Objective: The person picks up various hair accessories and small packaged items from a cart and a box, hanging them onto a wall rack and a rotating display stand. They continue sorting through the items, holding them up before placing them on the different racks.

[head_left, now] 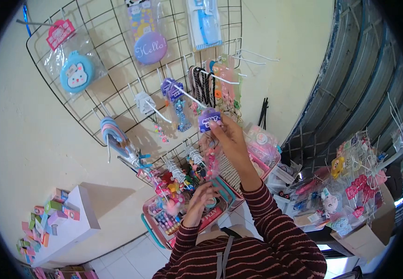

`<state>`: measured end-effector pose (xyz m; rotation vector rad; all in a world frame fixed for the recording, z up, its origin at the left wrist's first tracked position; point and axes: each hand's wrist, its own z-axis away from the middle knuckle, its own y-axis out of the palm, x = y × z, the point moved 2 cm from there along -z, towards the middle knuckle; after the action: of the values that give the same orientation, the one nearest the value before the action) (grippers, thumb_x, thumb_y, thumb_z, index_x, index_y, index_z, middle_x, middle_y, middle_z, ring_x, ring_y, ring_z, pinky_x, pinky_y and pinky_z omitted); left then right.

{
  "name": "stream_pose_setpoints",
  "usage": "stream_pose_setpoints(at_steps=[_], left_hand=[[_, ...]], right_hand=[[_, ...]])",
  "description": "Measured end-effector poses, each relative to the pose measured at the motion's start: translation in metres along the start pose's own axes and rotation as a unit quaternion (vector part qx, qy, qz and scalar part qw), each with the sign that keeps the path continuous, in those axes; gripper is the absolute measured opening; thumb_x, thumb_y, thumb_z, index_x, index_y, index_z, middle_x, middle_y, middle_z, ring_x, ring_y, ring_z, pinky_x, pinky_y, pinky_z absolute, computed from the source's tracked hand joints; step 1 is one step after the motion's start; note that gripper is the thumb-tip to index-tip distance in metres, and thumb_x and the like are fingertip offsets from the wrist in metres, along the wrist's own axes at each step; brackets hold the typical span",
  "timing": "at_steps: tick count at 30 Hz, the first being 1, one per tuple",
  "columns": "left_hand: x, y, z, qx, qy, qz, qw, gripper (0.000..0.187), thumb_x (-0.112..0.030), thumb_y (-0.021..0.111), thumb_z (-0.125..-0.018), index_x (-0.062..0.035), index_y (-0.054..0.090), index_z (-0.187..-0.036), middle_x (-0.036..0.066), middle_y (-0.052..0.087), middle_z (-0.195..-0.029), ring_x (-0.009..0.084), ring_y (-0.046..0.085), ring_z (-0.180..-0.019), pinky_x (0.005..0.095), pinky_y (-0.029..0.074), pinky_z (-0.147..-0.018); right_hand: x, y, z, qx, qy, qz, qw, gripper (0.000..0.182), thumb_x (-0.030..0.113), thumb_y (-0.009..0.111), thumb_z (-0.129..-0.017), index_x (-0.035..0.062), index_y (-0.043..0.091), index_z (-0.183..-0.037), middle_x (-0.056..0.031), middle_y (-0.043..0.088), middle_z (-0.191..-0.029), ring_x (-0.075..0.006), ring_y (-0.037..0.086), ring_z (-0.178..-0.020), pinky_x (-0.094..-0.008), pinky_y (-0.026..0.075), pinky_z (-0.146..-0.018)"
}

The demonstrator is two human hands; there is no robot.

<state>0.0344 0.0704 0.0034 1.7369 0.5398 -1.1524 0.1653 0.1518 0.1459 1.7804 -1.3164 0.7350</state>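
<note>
My right hand (230, 139) pinches a purple header card (209, 120) between thumb and fingers, close to the tip of a white display hook (191, 96). Pink beads (212, 160) hang below that card, like a beaded phone strap. Farther back on the same hook are more purple cards (172, 89), one with a blue beaded strap (181, 116). Lower down, my left hand (201, 200) has its fingers apart and slightly bent, with nothing visible in it. It hovers over a red box marked ATM (213, 215) and beside colourful hanging trinkets (176, 179).
A black wire grid (104, 46) on the wall carries packaged goods and protruding hooks (257, 56). Baskets (152, 232) of small items stand below. At right are a rack of packets (350, 181), a cardboard box (366, 239) and a metal shutter (345, 83). A white shelf (78, 223) holds small boxes.
</note>
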Motion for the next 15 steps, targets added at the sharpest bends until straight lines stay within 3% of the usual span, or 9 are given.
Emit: stream_pose_setpoints(at_steps=[2,8,12,14,15], left_hand=[[0.0,-0.005,0.006,-0.011,-0.004,0.003,1.0,0.049,-0.031,0.04,-0.083,0.0011,0.029,-0.118,0.017,0.043,-0.109,0.0211,0.048,-0.093,0.0274,0.038,-0.077],[0.007,-0.019,0.015,-0.078,-0.006,0.031,0.996,0.038,-0.028,0.04,-0.084,0.0012,0.037,-0.109,0.016,0.049,-0.099,0.0212,0.052,-0.084,0.0286,0.042,-0.072],[0.019,-0.025,0.02,-0.109,-0.019,0.057,0.992,0.034,-0.025,0.04,-0.083,0.0014,0.039,-0.104,0.017,0.05,-0.096,0.022,0.053,-0.081,0.0288,0.042,-0.07],[0.026,-0.03,0.018,-0.09,-0.031,0.057,0.994,0.034,-0.026,0.041,-0.083,0.0013,0.039,-0.104,0.017,0.05,-0.096,0.0221,0.053,-0.08,0.0292,0.042,-0.07],[0.032,-0.03,0.018,-0.088,-0.051,0.064,0.993,0.035,-0.026,0.042,-0.083,0.0012,0.039,-0.105,0.017,0.051,-0.095,0.0222,0.053,-0.08,0.0296,0.042,-0.071]], right_hand=[[-0.009,0.0,-0.007,0.021,0.031,-0.047,0.998,0.02,0.015,0.044,-0.084,-0.001,0.045,-0.096,-0.0053,0.054,-0.066,-0.0094,0.053,-0.055,-0.0212,0.043,-0.047],[-0.028,0.001,-0.025,-0.028,0.081,-0.017,0.996,0.019,0.017,0.048,-0.081,-0.0008,0.049,-0.088,-0.0021,0.052,-0.062,-0.0072,0.05,-0.049,-0.0189,0.039,-0.042],[-0.064,0.005,-0.061,-0.043,0.061,0.034,0.997,0.019,0.019,0.052,-0.079,0.0013,0.052,-0.086,-0.0012,0.052,-0.061,-0.0072,0.05,-0.049,-0.0198,0.039,-0.043],[-0.1,0.004,-0.085,-0.063,-0.016,0.126,0.99,0.021,0.022,0.056,-0.076,0.005,0.054,-0.089,-0.0012,0.052,-0.061,-0.0093,0.051,-0.05,-0.0227,0.04,-0.044],[-0.097,0.007,-0.092,-0.037,0.002,0.127,0.991,0.023,0.023,0.057,-0.076,0.006,0.054,-0.09,-0.0023,0.053,-0.063,-0.0123,0.052,-0.052,-0.0247,0.042,-0.048]])
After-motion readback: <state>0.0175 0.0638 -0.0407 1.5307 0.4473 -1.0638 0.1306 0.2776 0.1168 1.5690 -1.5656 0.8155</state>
